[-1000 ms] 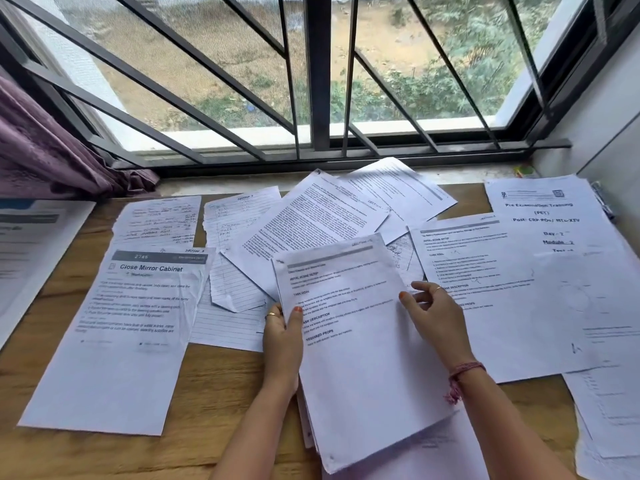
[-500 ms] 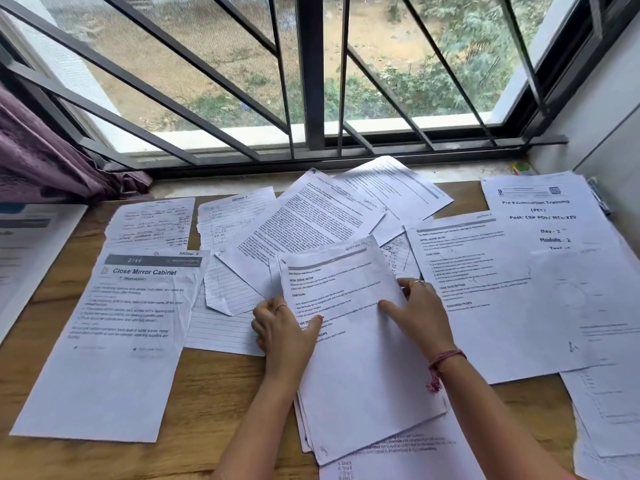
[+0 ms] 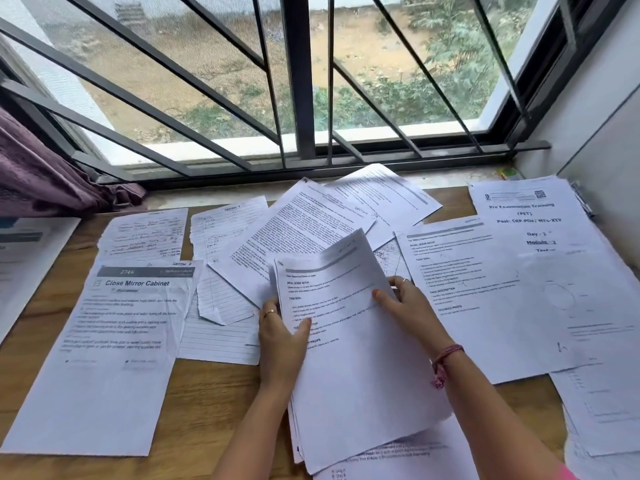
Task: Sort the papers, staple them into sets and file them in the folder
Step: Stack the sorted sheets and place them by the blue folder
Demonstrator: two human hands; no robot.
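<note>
Papers in a small stack (image 3: 360, 358) sit between both hands, long axis running away from the person. Left hand (image 3: 282, 337) pinches the stack's left edge; right hand (image 3: 410, 308) curls round its right edge. Loose sheets (image 3: 311, 233) cover the desk (image 3: 207, 403) beyond both grips.

Printed sheet stack (image 3: 360, 358) tilted at desk centre, top corner curled; other loose papers (image 3: 114, 341) lie flat, overlapping around.
</note>
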